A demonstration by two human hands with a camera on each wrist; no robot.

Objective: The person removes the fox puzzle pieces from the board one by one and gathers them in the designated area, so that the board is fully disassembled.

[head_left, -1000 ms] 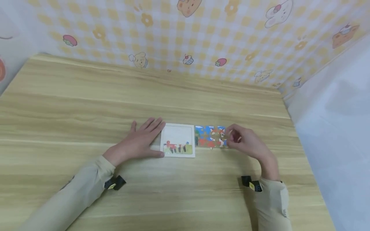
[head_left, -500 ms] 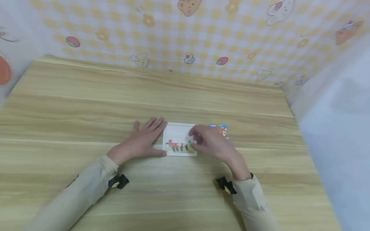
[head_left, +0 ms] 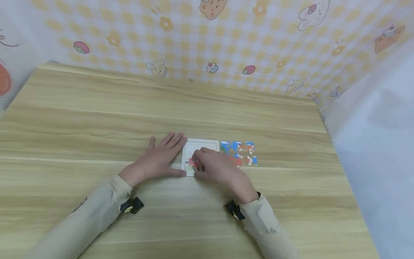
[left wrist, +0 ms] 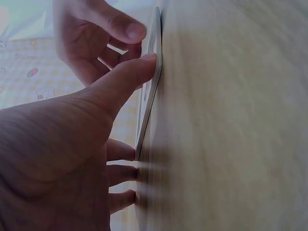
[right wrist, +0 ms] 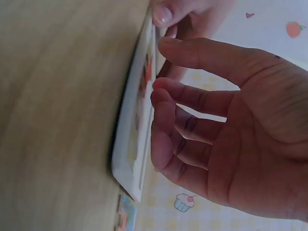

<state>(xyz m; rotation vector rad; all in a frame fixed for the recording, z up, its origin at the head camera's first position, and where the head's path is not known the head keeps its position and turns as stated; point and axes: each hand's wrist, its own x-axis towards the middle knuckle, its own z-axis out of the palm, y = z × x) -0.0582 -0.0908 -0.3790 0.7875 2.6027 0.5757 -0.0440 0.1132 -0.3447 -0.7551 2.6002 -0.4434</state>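
A white square puzzle tray (head_left: 203, 141) lies flat on the table, with picture pieces (head_left: 189, 166) along its near side. My left hand (head_left: 155, 162) is spread at the tray's left edge. Its thumb (left wrist: 144, 65) rests on the near left corner. Over the tray is my right hand (head_left: 218, 166), fingers loosely bent and fingertips right at the pieces near the left end. In the right wrist view, a gap shows between its thumb (right wrist: 185, 52) and index finger, with nothing held there. This hand hides the right part of the row of pieces.
Loose puzzle pieces (head_left: 250, 148) with a fox, blue sky and red parts lie just right of the tray. The wooden table (head_left: 161, 104) meets a yellow checked cloth wall (head_left: 181, 46) at the back and a white wall (head_left: 372, 144) on the right.
My right hand has moved left from the loose pieces, across the tray, to the pieces at its near left. The loose pieces are uncovered again. My left hand stays at the tray's edge.
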